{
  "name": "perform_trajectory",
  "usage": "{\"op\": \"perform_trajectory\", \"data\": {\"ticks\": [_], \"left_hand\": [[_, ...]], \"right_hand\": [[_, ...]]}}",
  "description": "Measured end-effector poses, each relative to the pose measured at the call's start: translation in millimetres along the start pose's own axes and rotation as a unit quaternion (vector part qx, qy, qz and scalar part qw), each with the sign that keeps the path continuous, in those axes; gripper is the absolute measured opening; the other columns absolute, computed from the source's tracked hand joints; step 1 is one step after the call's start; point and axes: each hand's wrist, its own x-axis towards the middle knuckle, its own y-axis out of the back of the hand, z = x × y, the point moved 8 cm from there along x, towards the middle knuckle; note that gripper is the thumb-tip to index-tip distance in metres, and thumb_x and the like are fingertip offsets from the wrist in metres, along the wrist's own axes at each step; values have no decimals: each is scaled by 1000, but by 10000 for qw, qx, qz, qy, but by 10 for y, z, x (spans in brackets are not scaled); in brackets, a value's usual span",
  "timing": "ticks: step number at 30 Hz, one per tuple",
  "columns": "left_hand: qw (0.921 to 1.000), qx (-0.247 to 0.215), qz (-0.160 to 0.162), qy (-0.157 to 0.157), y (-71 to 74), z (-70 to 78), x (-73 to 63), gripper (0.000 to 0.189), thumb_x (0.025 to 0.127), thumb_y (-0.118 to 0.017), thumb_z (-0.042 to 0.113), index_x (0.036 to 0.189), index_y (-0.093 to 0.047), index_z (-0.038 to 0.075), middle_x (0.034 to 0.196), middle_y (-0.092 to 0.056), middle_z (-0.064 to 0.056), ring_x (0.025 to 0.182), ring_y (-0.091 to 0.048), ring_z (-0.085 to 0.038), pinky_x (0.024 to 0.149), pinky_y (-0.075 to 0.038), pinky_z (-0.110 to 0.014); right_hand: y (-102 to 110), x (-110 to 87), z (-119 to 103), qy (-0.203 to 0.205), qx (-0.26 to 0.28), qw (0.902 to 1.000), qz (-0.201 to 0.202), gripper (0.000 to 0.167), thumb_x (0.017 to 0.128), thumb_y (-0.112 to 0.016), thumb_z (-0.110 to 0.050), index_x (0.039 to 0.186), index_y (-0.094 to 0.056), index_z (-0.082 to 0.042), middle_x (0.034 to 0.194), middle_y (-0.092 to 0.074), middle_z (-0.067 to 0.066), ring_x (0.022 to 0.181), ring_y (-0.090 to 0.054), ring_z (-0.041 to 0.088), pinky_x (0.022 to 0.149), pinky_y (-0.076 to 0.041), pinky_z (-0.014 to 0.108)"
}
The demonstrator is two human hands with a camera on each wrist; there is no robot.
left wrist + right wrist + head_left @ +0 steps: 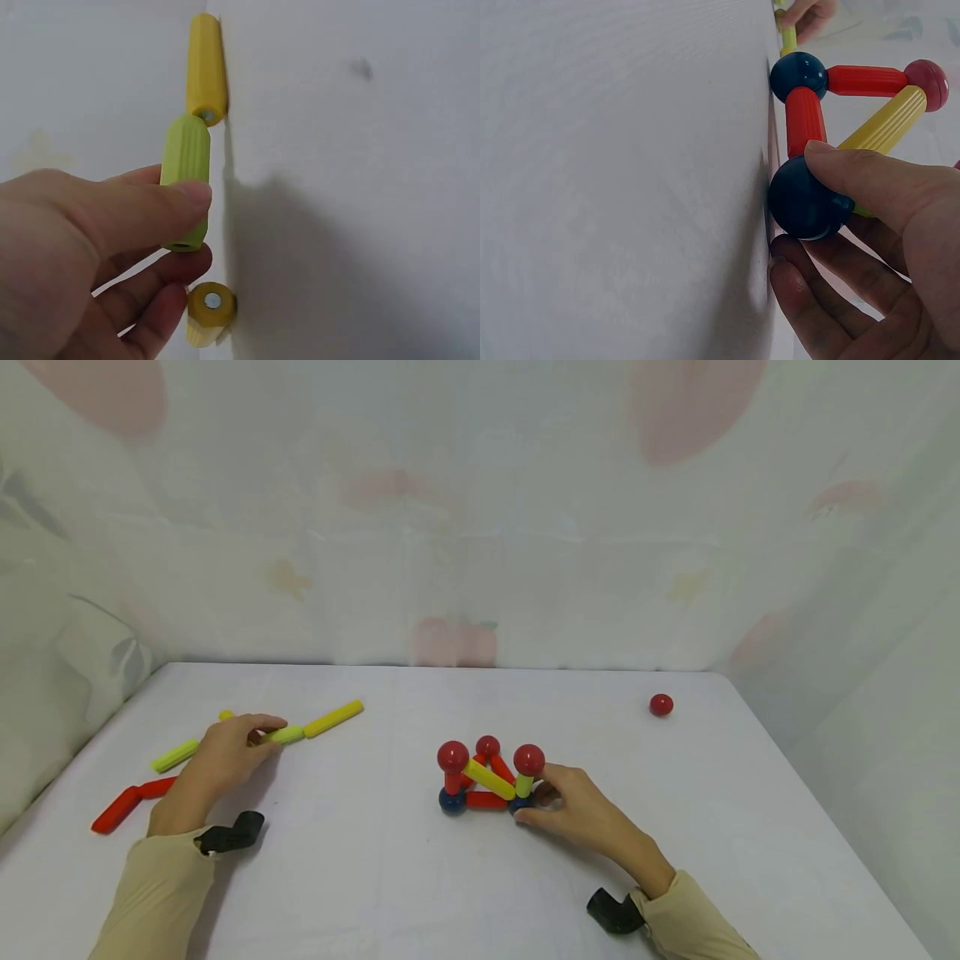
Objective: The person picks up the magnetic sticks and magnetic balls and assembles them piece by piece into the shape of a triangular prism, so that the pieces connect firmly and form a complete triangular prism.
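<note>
The right-wrist view's three-o'clock navy ball (799,201) looks glossy, the held lime-green rod (186,154) ridged plastic, the tablecloth (420,877) matt.

Soft, even, rather dim light covers the white tabletop (420,885) in the head view. Soft-edged shadows fall on the tabletop beside the left hand (228,752) and beneath the right hand (581,810). Small glints sit on the glossy red balls (453,756) above the tabletop; the printed cloth (525,568) behind the tabletop looks washed out. In the left wrist view a broad, blurred shadow crosses the tabletop. The right wrist view is greyer, the left hand far across the tabletop out of focus.
</note>
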Motion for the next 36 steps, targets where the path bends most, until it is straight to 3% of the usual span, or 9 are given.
{"op": "perform_trajectory", "data": {"ticks": [8, 13, 20, 26, 36], "left_hand": [[9988, 90, 200, -449, 77, 108, -9, 40, 93, -61, 2, 132, -58, -4, 126, -54, -30, 101, -52, -40, 81, -50, -48], [9979, 105, 237, -585, 105, 176, -10, 38, 94, -60, 5, 132, -58, -2, 122, -59, -30, 99, -54, -39, 80, -50, -48], [9955, -116, 347, -870, 103, 290, -52, 37, 95, -61, 8, 131, -58, -1, 126, -62, -28, 109, -59, -45, 87, -51, -55], [9944, -369, 286, -945, 78, 426, -49, 36, 94, -62, 9, 129, -59, -1, 125, -63, -26, 107, -59, -41, 90, -50, -55], [9892, -469, 594, -1255, 74, 702, -84, 33, 93, -68, 11, 125, -62, 3, 116, -70, -20, 101, -66, -36, 85, -55, -49]], "right_hand": [[3, 7, -19, 86, 29, 10000, -4, 40, 82, -82, -24, 115, -63, -12, 101, -68, -3, 90, -66, 13, 81, -55, 21], [-2, 16, -21, 85, 74, 9999, -20, 39, 82, -82, -24, 115, -62, -12, 101, -68, -3, 91, -66, 13, 82, -55, 21], [-15, 21, -10, 63, 55, 10000, -22, 40, 82, -82, -24, 115, -63, -12, 102, -68, -3, 91, -66, 12, 81, -54, 21], [-14, 26, -13, 76, 35, 10000, -16, 39, 82, -81, -24, 115, -62, -13, 102, -68, -3, 91, -66, 12, 81, -54, 21], [-13, 34, -14, 58, 47, 10000, -16, 38, 82, -82, -24, 114, -63, -12, 101, -69, -3, 90, -65, 12, 80, -54, 20]]}}
